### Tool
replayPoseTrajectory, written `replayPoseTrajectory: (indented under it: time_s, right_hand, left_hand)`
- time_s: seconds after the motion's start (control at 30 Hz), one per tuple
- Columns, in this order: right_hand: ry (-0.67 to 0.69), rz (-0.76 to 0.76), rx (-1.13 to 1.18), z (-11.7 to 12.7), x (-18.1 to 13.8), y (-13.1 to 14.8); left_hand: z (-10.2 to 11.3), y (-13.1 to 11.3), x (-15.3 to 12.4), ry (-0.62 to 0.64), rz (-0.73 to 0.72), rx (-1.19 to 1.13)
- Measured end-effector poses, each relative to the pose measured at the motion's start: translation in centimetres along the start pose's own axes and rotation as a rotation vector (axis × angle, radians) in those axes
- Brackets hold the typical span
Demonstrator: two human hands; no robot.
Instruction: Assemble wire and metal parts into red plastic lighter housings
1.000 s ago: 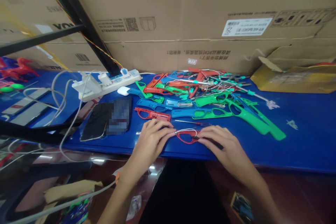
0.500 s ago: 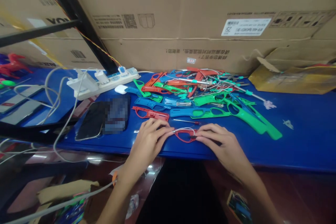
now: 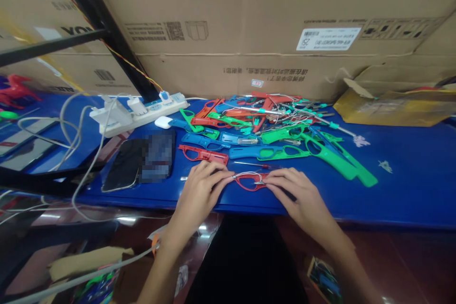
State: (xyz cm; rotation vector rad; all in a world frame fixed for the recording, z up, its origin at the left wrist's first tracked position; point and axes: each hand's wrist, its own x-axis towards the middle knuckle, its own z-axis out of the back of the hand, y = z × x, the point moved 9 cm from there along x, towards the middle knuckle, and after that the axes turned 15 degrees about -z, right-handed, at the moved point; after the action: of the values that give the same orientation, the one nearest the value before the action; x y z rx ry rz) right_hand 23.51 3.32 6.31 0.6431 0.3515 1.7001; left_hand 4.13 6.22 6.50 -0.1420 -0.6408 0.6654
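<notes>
My left hand (image 3: 204,184) pinches the left end of a red lighter casing (image 3: 252,189), just above the table's front edge. At the casing's other end, the fingers of my right hand (image 3: 297,190) are closed on it. A white wire (image 3: 251,173) arches over the casing's open loop between my hands. A small silvery part shows by the right fingertips. Beyond my hands lie a thin metal rod with a red end (image 3: 249,165) and another red casing half (image 3: 203,154). My fingers hide both ends of the held casing.
Behind is a pile of coloured lighter parts (image 3: 263,114) on the blue table (image 3: 402,199). To the left lie a phone (image 3: 121,164) and a white power strip (image 3: 142,111) with cables. A large cardboard box (image 3: 242,19) backs the table; a yellow-taped carton (image 3: 392,104) stands right.
The small part at my right fingertips now looks silvery where it was dark. Both hands keep their grip on the red casing; the view has shifted slightly.
</notes>
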Motion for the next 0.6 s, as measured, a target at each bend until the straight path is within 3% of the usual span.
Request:
replayPoseTrajectory:
  time_s: [0.13, 0.37, 0.6]
  right_hand:
    - [-0.025, 0.102, -0.069, 0.0, -0.8, 0.9]
    - [-0.1, 0.09, -0.112, -0.3, -1.5, 0.8]
    - [-0.121, 0.173, -0.178, -0.4, -1.6, 1.4]
  left_hand:
    - [0.1, 0.1, 0.0, -0.019, 0.01, -0.009]
    - [0.1, 0.2, 0.0, -0.008, 0.024, 0.012]
    - [-0.1, 0.1, -0.2, 0.025, 0.027, -0.003]
